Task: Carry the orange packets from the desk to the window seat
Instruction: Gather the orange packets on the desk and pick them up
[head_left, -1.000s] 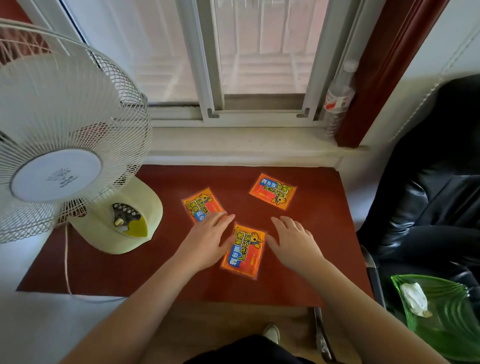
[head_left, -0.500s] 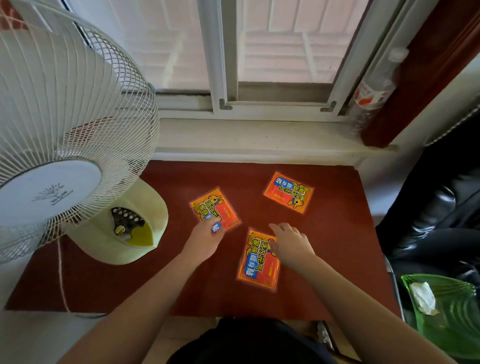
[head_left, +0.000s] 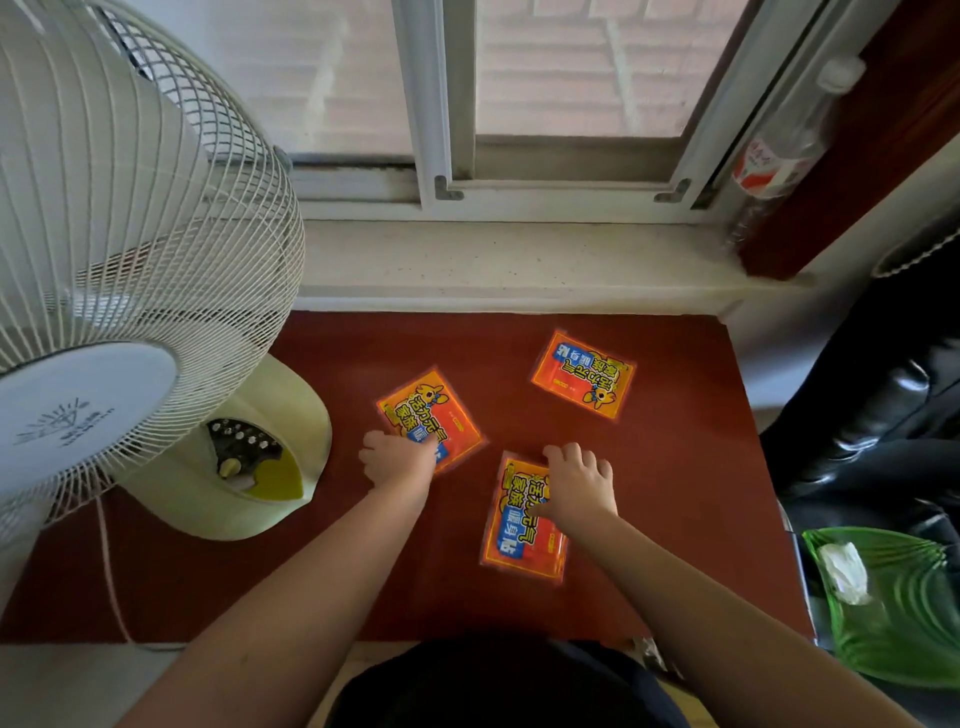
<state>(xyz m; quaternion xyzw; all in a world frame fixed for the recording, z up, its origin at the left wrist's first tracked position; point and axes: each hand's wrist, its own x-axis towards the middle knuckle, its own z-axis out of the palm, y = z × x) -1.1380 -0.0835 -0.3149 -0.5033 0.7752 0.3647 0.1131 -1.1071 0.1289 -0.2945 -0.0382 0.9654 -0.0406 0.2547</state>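
Note:
Three orange packets lie flat on the red-brown desk (head_left: 675, 493). My left hand (head_left: 397, 457) grips the near edge of the left packet (head_left: 431, 410), fingers curled on it. My right hand (head_left: 576, 483) rests on the upper part of the near packet (head_left: 522, 535), fingers bent over its top edge. A third packet (head_left: 584, 374) lies untouched at the far right of the desk. Beyond the desk's far edge runs the pale window seat (head_left: 509, 260).
A large white fan (head_left: 104, 249) on a cream base (head_left: 249, 467) fills the left side, its cord trailing over the desk. A plastic bottle (head_left: 779, 150) stands at the sill's right end. A black leather chair (head_left: 893, 405) and a green dish (head_left: 898, 608) are on the right.
Both hands went from lying flat beside the near packet to closing on packets: left on the left packet's edge, right on the near packet's top. The view moved closer to the desk.

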